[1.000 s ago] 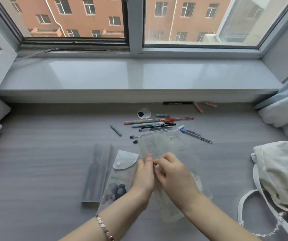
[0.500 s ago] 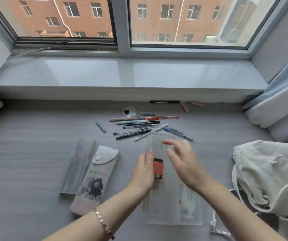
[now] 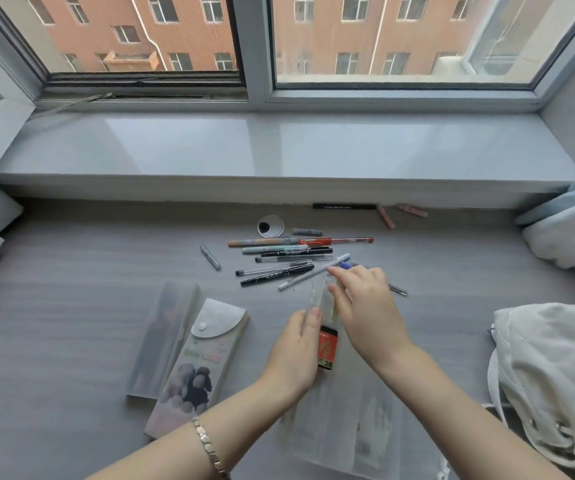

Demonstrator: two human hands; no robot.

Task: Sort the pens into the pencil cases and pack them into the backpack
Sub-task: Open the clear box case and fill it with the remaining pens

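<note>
I see the cream backpack [image 3: 556,375] slumped on the counter [image 3: 71,323] at far right. The clear pencil case [image 3: 345,427] lies beneath both hands, just short of the loose pens [image 3: 279,254]. The left hand [image 3: 294,355] grips the case's left edge, thumb on top. The right hand [image 3: 365,306] reaches forward, fingers [image 3: 339,271] loosely extended, index tip at the white pen [image 3: 300,277].
</note>
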